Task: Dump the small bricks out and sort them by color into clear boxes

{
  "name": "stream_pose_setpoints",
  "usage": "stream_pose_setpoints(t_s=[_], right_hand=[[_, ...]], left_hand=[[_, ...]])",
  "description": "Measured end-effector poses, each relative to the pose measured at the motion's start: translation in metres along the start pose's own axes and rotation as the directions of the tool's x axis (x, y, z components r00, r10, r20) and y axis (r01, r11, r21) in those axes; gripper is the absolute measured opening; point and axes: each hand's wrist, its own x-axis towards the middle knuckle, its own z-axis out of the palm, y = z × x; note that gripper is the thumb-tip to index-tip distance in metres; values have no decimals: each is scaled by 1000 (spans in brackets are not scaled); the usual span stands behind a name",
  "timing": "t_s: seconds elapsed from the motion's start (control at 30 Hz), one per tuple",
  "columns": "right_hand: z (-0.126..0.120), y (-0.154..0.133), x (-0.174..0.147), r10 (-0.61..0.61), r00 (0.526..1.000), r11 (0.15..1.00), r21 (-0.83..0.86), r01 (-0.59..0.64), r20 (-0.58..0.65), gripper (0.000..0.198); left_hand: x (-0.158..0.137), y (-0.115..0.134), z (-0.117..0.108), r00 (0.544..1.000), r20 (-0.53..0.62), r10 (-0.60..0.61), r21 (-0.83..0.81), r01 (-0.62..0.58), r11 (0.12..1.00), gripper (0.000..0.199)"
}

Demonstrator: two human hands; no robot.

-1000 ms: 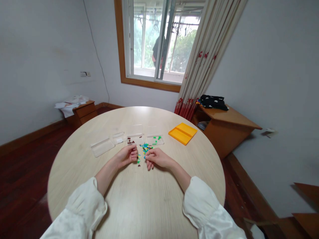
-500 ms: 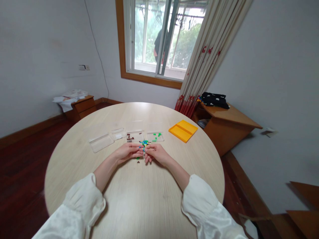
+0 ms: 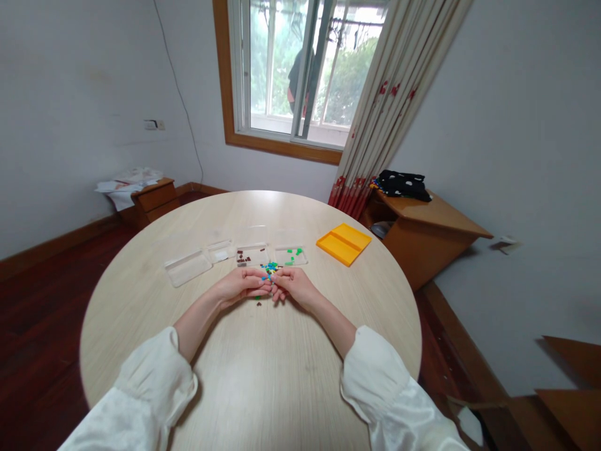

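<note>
Over the middle of the round table (image 3: 253, 388), my left hand (image 3: 238, 285) pinches a small blue building brick (image 3: 264, 278) between thumb and fingers. My right hand (image 3: 295, 287) faces it, its thumb and forefinger closed on another small blue brick; the fingertips of the two hands nearly meet. Just behind them lies a pile of tiny bricks (image 3: 271, 267) in blue, green, yellow and other colours, partly hidden by my hands. A green brick (image 3: 258, 297) and a dark brown brick (image 3: 259, 304) lie just in front of my left fingers.
Behind my hands stand a clear tray with brown bricks (image 3: 252, 245) and a clear tray with green bricks (image 3: 278, 248). Two more clear trays, one large (image 3: 188, 269) and one small (image 3: 220, 252), are at left. A yellow two-part tray (image 3: 344, 244) lies at right.
My right hand has brought its blue brick up against the one in my left hand. The whole view has shifted slightly; the trays and pile look unmoved.
</note>
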Motion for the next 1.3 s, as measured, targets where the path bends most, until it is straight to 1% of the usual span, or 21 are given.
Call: stream_pose_setpoints(t_s=[0.17,0.37,0.6,0.67,0.83,0.97,1.07,1.13,1.27,1.3], right_hand=[[0,0,0,-3,1000,1000,-13,3,5,45],[-1,1,1,-5,1000,1000,-19,5,-6,45],[0,0,-1,-41,998,998,-51,38,-57,45],[1,0,-2,-61,997,996,-69,58,-56,45],[3,0,-3,-72,997,991,-114,67,-36,40],[3,1,-1,-67,998,990,-124,64,-21,40],[2,1,0,-72,997,990,-120,68,-29,42],[2,0,0,-84,996,990,-114,78,-43,41],[1,-1,1,-100,991,991,-100,90,-92,39],[1,-1,2,-101,989,991,-96,91,-105,39]], left_hand=[[0,0,1,1000,-8,5,49,-4,999,11],[-4,2,5,998,56,-6,65,3,998,16],[-4,5,7,1000,20,-12,-20,12,1000,39],[-4,5,7,999,38,-9,-23,10,1000,45],[-3,3,4,991,133,-7,-42,13,999,53],[-1,2,3,987,161,-13,-70,24,997,51],[-2,3,5,991,135,-21,-84,32,996,46],[-2,5,6,995,99,-22,-92,31,995,36],[-3,8,7,1000,7,6,-156,-5,988,8],[-3,9,6,1000,-6,7,-185,-8,983,10]])
